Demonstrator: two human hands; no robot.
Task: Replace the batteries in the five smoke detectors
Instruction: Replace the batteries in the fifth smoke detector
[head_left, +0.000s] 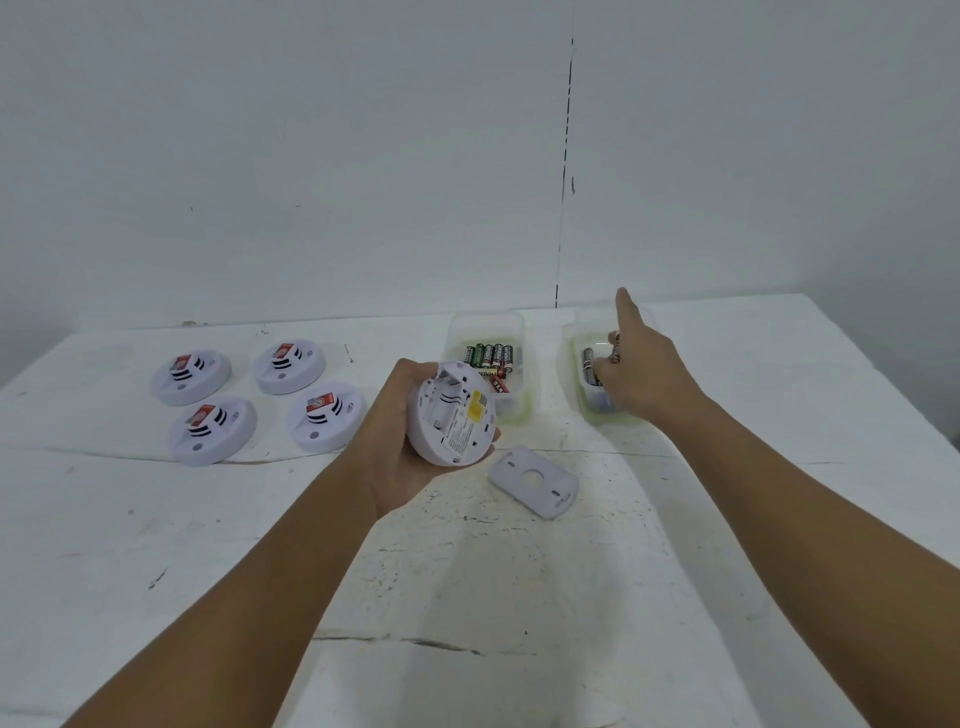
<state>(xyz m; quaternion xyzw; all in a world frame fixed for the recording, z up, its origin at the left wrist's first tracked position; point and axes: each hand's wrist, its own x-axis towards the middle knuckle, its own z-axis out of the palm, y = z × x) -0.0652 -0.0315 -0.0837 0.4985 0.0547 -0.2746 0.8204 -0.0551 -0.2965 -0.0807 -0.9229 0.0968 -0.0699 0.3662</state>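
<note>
My left hand (397, 441) grips a round white smoke detector (452, 413) with its back up; the battery bay looks open and empty. Its white back plate (535, 480) lies on the table just to the right. My right hand (636, 364) hovers over the right clear tub (584, 325), pinching a battery (615, 347) while the index finger points away. Another battery lies in that tub. The left clear tub (485, 322) holds several green and black batteries (488, 356). Several more detectors (254, 402) sit face up at the left.
The white table top (467, 571) is scuffed and cracked. A white wall rises right behind the tubs. The table's right edge runs diagonally near the right tub.
</note>
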